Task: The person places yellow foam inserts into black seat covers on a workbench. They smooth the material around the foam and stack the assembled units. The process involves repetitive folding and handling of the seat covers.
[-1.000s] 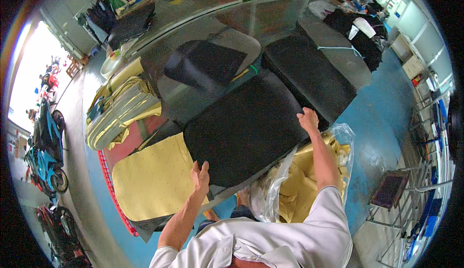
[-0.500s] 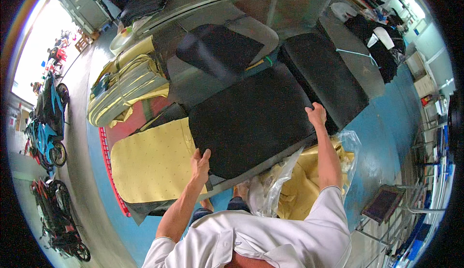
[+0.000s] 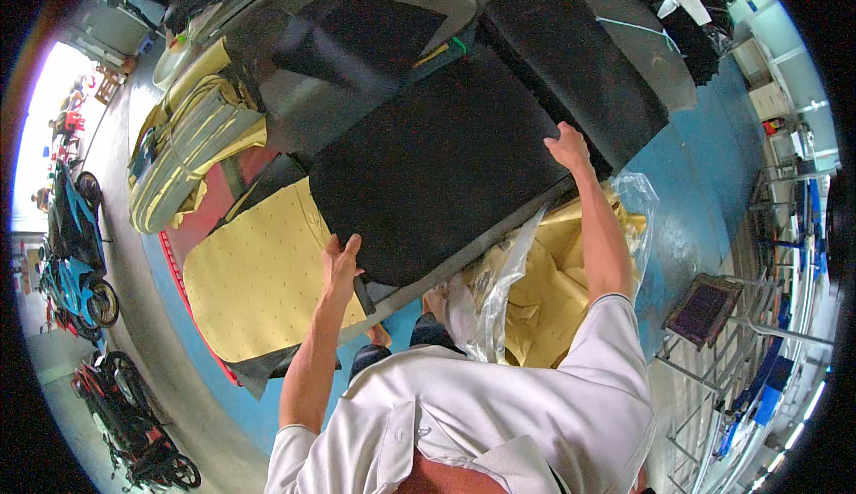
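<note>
A large black sheet of matting with rounded corners lies across a dark table in front of me. At its left edge, close to the near corner, my left hand is closed on the sheet, thumb pointing up. My right hand grips the right edge, its fingertips partly hidden. Beside my left hand lies a yellow sheet with small marks, partly under the black one. Further right and back rests a stack of black sheets.
A bundle of folded yellow and grey sheets sits at the left. Crumpled yellow sheeting in clear plastic is below the table's near edge. A dark-topped stool stands at the right. Motorbikes are parked at the far left.
The view has shifted, so the table sits higher and more to the left in it. Both hands keep their places on the black sheet's edges.
</note>
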